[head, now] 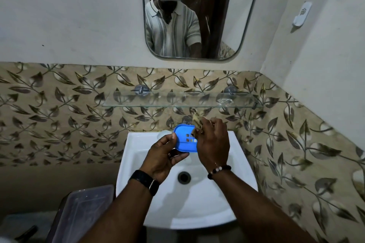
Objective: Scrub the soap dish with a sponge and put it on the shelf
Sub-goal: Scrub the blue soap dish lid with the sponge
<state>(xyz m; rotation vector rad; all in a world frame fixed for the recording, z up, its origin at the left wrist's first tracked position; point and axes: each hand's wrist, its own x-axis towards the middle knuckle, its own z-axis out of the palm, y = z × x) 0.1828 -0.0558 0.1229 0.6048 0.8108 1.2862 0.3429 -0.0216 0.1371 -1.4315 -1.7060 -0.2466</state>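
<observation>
A blue soap dish (182,138) with small drain holes is held tilted over the white sink (217,199). My left hand (165,156) grips it by its left edge, thumb on the rim. My right hand (213,140) holds a worn yellowish sponge (198,120) and presses it against the dish's right end. A glass shelf (158,100) is fixed to the tiled wall just above the sink.
A tap (186,119) sits behind the dish, mostly hidden. The sink drain (184,177) is below my hands. A mirror (193,12) hangs above the shelf. A lidded plastic bin (83,211) stands at the lower left. A white wall holder (302,15) is on the right wall.
</observation>
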